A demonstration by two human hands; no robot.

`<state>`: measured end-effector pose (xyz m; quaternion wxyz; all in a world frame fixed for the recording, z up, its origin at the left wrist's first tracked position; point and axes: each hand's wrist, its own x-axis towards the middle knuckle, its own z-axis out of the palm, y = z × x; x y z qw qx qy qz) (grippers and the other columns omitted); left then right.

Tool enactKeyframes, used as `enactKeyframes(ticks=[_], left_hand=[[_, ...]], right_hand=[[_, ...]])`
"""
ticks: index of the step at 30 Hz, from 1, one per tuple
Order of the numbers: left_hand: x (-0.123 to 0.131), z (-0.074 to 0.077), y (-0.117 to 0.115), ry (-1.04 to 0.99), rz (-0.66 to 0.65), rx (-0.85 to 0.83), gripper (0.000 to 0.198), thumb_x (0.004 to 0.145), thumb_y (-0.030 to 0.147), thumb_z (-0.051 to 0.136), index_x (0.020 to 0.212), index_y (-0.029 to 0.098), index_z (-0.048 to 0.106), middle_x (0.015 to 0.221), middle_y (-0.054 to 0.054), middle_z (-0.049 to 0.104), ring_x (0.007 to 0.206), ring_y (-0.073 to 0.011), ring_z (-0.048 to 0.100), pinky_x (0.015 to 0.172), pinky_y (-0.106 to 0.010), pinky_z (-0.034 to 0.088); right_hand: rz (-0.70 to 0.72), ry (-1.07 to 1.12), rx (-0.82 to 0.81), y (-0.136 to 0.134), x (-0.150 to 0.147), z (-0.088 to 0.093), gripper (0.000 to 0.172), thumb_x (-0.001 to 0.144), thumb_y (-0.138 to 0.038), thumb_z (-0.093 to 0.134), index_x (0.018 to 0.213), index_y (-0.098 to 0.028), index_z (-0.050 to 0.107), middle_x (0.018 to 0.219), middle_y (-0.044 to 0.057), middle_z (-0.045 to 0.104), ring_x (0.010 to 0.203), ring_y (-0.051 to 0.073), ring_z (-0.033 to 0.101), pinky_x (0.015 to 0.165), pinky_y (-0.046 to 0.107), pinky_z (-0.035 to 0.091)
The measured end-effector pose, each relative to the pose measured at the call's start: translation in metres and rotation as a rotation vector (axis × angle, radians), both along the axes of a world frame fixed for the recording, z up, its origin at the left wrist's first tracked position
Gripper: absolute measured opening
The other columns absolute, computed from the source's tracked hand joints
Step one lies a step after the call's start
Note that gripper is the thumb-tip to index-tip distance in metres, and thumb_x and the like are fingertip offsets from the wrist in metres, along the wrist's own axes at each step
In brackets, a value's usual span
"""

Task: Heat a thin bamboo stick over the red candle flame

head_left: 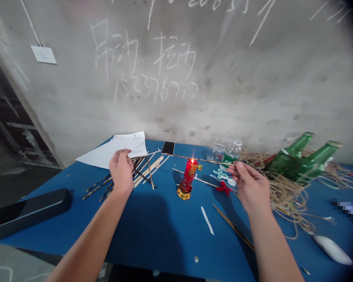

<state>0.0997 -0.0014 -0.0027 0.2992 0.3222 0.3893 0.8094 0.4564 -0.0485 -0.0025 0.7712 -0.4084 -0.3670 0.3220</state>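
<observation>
My right hand (251, 187) pinches one end of a thin, dark-mottled wooden stick (176, 156). The stick stretches left, nearly level, past the flame of a lit red candle (190, 175) in a gold-coloured holder (184, 192). Whether it touches the flame cannot be made out. My left hand (121, 170) is closed in a pinch, above several sticks (148, 172), some pale, some dark-banded. What its fingertips hold, if anything, is too small to name. A red pipe-cleaner-like shape (224, 188) and a pale green one (220, 174) lie left of my right hand.
White papers (97, 153) and a phone (168, 148) lie along the wall. Green bottles (307, 164), tangled twine (288, 199) and a clear jar (216, 150) stand at right. Tweezers (233, 226) and a white strip (207, 220) lie in front; a black box (29, 213) sits left.
</observation>
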Motion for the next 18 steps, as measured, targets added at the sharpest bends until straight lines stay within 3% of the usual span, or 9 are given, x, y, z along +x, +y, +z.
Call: enactKeyframes(ticks=[18], left_hand=[[0.000, 0.000, 0.000, -0.005, 0.003, 0.009, 0.010, 0.081, 0.026, 0.060, 0.084, 0.018, 0.065, 0.050, 0.009, 0.033, 0.043, -0.0083, 0.024, 0.040, -0.022, 0.016]], right_hand=[[-0.012, -0.030, 0.061, 0.001, -0.011, -0.005, 0.040, 0.068, -0.039, 0.100, 0.095, -0.015, 0.083, 0.086, 0.011, 0.081, 0.077, 0.020, 0.078, 0.054, 0.020, 0.055]])
